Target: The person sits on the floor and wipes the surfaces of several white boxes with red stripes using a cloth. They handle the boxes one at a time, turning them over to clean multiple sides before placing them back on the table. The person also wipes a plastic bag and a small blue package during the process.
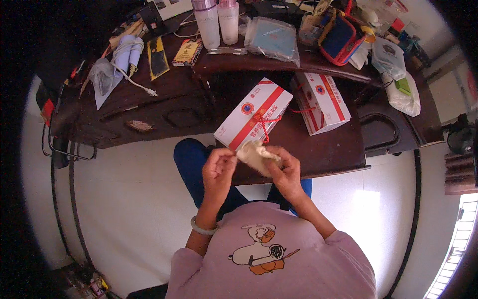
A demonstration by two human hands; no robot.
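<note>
A crumpled cream-coloured cloth or soft sheet (255, 159) is held between both hands, above the near edge of the dark wooden desk pull-out. My left hand (220, 168) pinches its left edge between thumb and forefinger. On the other side, my right hand (285, 168) grips the bunched right part. Just beyond lies a white and red carton (254, 112) with a red cord handle, tilted on the pull-out. A similar carton (323, 101) with a red cord stands further right.
Along the raised desk top (231, 61) are two pump or lotion bottles (207, 26), a bagged blue item (272, 37), a small yellow box (187, 52), a corded white appliance (129, 54) and an open blue-red pouch (338, 39). A white plastic bag (403, 95) lies at right.
</note>
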